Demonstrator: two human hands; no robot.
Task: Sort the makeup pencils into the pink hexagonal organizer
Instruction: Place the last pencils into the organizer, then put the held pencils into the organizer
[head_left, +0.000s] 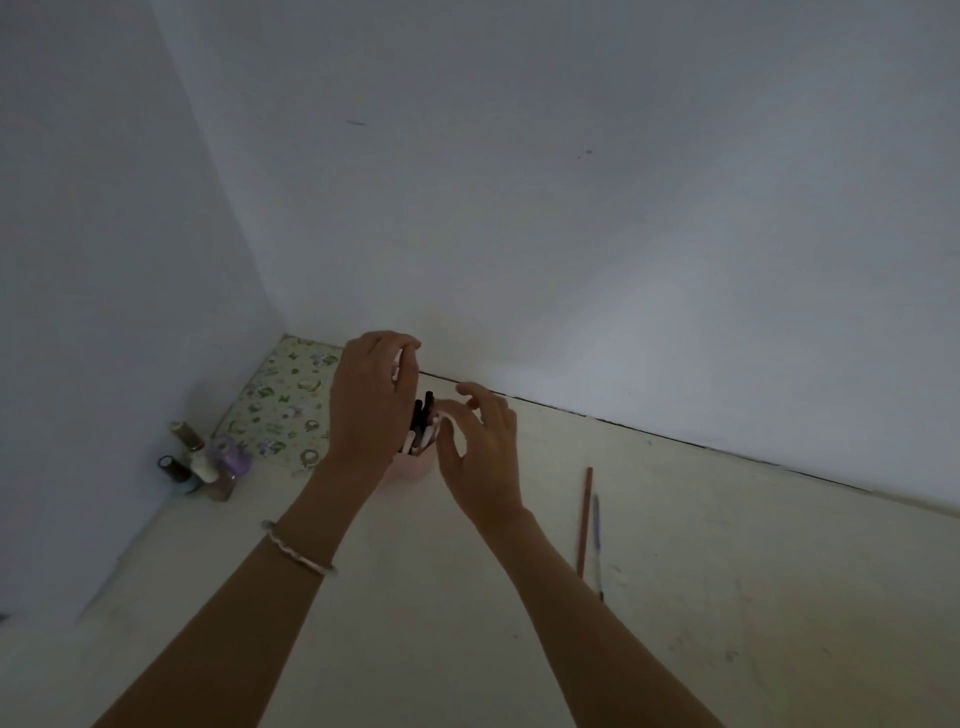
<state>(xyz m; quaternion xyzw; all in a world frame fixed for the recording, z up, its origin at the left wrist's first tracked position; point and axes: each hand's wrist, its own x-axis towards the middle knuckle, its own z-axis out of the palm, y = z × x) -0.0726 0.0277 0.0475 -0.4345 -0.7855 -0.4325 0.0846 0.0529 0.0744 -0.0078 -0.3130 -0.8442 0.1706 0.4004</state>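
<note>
The pink hexagonal organizer (415, 466) stands on the table near the wall, mostly hidden behind my hands. Several pencils stand in it, with black tops (424, 410) and pale ones (422, 439) showing. My left hand (371, 400) curls over the organizer from the left, and a pale pencil end (397, 365) shows between its fingers. My right hand (483, 447) hovers at the organizer's right side, fingers spread and empty, fingertips close to the pencils. A red pencil (585, 519) and a purple pencil (597, 545) lie side by side on the table to the right.
A cluster of small nail polish bottles (200, 462) stands at the left by the side wall. A floral patterned mat (283, 405) lies in the corner behind them. The white wall (571, 208) runs close behind the organizer.
</note>
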